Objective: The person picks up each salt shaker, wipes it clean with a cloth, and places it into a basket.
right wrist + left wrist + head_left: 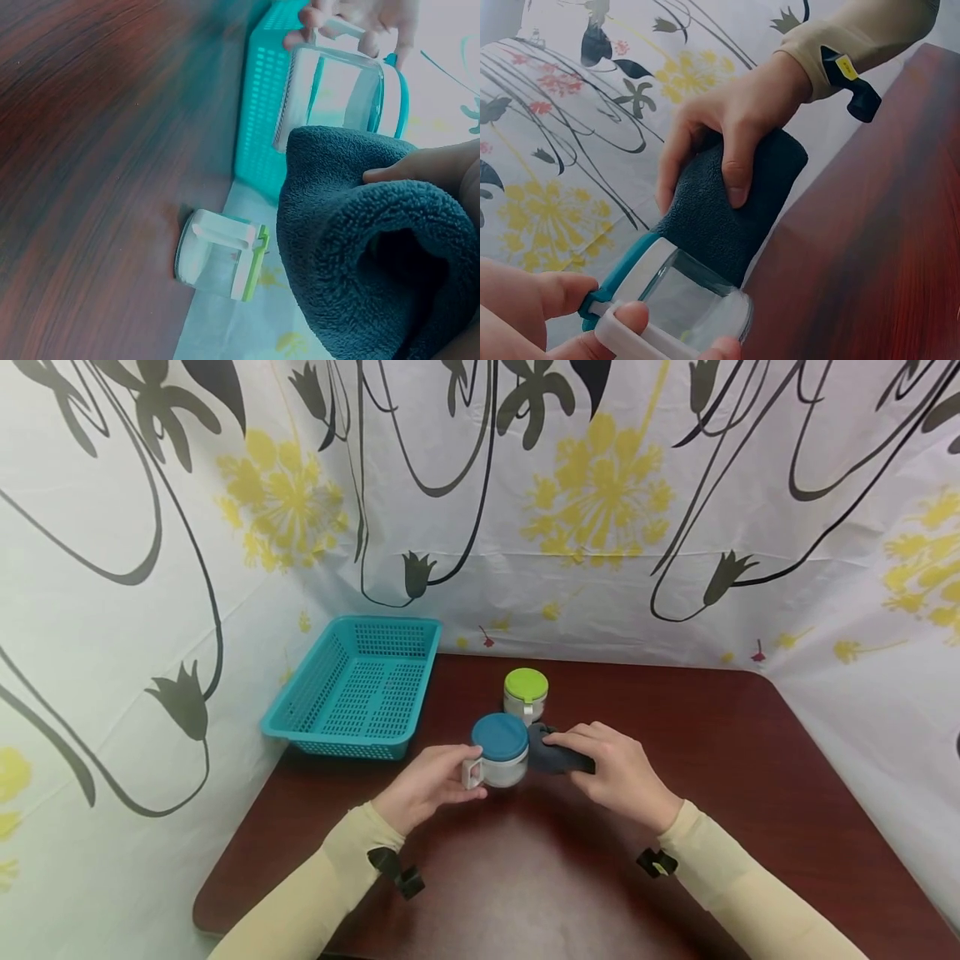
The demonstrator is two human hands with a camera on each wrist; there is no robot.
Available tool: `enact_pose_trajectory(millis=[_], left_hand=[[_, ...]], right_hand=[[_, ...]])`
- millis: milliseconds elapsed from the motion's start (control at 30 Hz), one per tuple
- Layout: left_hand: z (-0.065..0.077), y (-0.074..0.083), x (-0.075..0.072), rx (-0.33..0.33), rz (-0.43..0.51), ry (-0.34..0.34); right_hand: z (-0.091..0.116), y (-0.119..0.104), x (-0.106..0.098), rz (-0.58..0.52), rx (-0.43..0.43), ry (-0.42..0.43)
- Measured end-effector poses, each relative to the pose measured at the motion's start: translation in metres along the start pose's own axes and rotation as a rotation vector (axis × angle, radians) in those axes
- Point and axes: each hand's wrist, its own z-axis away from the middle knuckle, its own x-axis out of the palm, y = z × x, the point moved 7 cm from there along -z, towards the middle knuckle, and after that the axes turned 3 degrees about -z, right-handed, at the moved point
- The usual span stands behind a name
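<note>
A clear glass jar (504,770) with a blue lid (500,737) and a white handle is raised above the table. My left hand (437,783) grips it by the handle, thumb up near the lid. In my right hand (618,772) is a folded dark cloth (558,755), pinched between thumb and fingers. The cloth (731,202) touches the jar's side in the left wrist view. Behind them a second glass jar (217,255) with a green lid (527,683) stands upright on the table, its white handle facing me.
A turquoise plastic basket (408,727) stands at the back left of the dark red-brown table (720,793). White cloth with flowers (600,502) hangs behind the table and along both sides.
</note>
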Motion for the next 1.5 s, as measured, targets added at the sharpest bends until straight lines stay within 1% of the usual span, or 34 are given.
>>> enact_pose_trajectory(millis=[167,267,500,567,667,900,1167,1300,1400,1500], left_hand=[[0.001,0.001,0.0,-0.009,-0.062,-0.007],[0.001,0.0,-0.001,-0.016,-0.064,0.003],[0.0,-0.003,-0.004,-0.006,-0.031,0.051],[0.0,-0.004,-0.004,0.0,-0.029,0.055],[0.0,-0.004,-0.002,0.011,-0.018,0.06],[-0.002,0.002,0.004,0.048,-0.008,0.074],[-0.01,0.005,0.008,0.049,0.009,0.142],[-0.016,0.007,0.013,0.069,0.011,0.185],[-0.02,0.009,0.018,0.095,0.012,0.203],[-0.022,0.01,0.023,0.119,0.033,0.21]], right_hand=[[0.0,0.001,-0.001,-0.005,-0.003,0.011],[-0.001,0.003,-0.005,-0.001,0.015,0.034],[-0.002,0.011,-0.022,0.007,0.105,0.157],[-0.004,0.01,-0.028,0.004,0.109,0.196],[-0.009,0.005,-0.034,0.008,0.091,0.233],[-0.018,-0.009,-0.032,0.038,0.016,0.228],[-0.019,-0.023,-0.028,-0.013,-0.012,0.202],[-0.021,-0.034,-0.024,-0.029,-0.041,0.18],[-0.023,-0.039,-0.024,-0.022,-0.06,0.181],[-0.024,-0.04,-0.027,-0.003,-0.054,0.185]])
